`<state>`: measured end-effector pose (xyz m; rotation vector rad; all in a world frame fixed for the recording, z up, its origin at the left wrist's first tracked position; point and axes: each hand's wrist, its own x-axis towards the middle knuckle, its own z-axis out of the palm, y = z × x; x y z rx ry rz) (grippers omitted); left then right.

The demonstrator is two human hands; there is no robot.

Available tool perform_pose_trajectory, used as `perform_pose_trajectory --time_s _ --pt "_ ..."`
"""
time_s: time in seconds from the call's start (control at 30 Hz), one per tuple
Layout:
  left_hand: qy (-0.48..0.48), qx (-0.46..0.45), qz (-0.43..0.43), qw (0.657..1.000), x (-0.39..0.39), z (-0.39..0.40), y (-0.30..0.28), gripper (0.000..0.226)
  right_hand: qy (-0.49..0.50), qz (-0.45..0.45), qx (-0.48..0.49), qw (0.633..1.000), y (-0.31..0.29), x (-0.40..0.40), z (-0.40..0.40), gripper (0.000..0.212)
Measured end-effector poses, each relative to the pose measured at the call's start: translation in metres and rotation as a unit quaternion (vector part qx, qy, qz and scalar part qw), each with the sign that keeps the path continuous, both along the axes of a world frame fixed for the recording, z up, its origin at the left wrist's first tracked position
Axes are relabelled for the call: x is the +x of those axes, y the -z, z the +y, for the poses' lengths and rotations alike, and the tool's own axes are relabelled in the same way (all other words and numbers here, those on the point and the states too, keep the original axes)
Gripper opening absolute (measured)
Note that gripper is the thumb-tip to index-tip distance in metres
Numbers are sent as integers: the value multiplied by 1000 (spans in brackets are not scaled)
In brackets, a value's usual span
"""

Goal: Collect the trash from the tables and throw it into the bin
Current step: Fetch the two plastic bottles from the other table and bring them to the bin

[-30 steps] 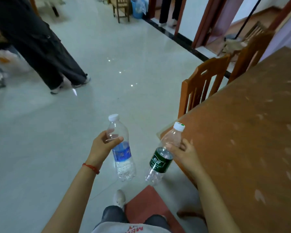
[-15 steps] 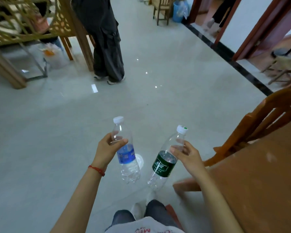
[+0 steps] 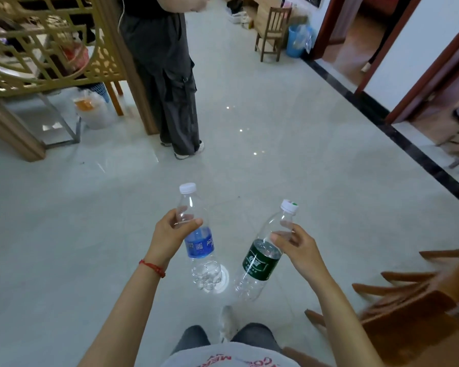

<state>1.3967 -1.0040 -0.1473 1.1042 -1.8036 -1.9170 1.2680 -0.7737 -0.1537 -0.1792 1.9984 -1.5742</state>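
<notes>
At the far left stands a wooden lattice screen (image 3: 51, 49), and beside it a person in dark trousers (image 3: 167, 83). The left hand (image 3: 170, 238) is closed around the upper part of a blue-label bottle (image 3: 198, 239), held upright above the floor (image 3: 289, 160). The right hand (image 3: 298, 247) grips a green-label bottle (image 3: 263, 256), tilted. A blue bin (image 3: 296, 41) stands far back, beside a small chair (image 3: 272, 33).

We see a bystander (image 3: 167, 75) beside the lattice screen (image 3: 51, 49), far left, and a small wooden chair (image 3: 272, 33) far right.
</notes>
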Motion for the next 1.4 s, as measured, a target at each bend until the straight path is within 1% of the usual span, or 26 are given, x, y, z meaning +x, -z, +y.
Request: perform_pose_trajectory --time_s 0.17,0.3,0.4,0.57,0.7,0.77,0.87,1.0,1.1,1.17,1.27,1.4 --pt "-3 0 4 1000 -53 -33 -4 39 1 4 9 1000 -7 -56 -34 41" --pt "22 0 -3 1000 -102 -61 1 40 24 -2 11 1000 -3 -88 -58 40" --pt "69 -5 -12 998 -146 -81 4 39 60 -1 14 998 2 -110 -73 42" --pt "169 -8 -27 985 -220 -111 -1 43 157 -6 12 987 2 -138 -90 40" --pt "253 -19 -23 967 -276 -124 -8 29 250 -11 3 968 4 -149 -93 37" --pt "291 -20 -25 956 -299 -123 -9 29 291 -14 -1 956 7 -149 -91 36" --pt "345 -14 -26 938 -329 -108 -7 32 344 -19 -1 939 10 -147 -81 40" --pt "430 -7 -27 902 -366 -67 -4 30 423 -17 10 906 12 -146 -54 41" --pt "475 0 -26 880 -391 -36 0 30 470 -10 20 882 14 -149 -29 42" --pt "496 -3 -29 868 -410 -15 3 33 484 -11 37 874 17 -155 -12 40" --pt "520 -11 -32 854 -439 18 8 40 502 -6 36 864 25 -174 16 45" --pt "533 -5 -33 845 -487 65 15 40 506 3 35 862 28 -221 54 44"
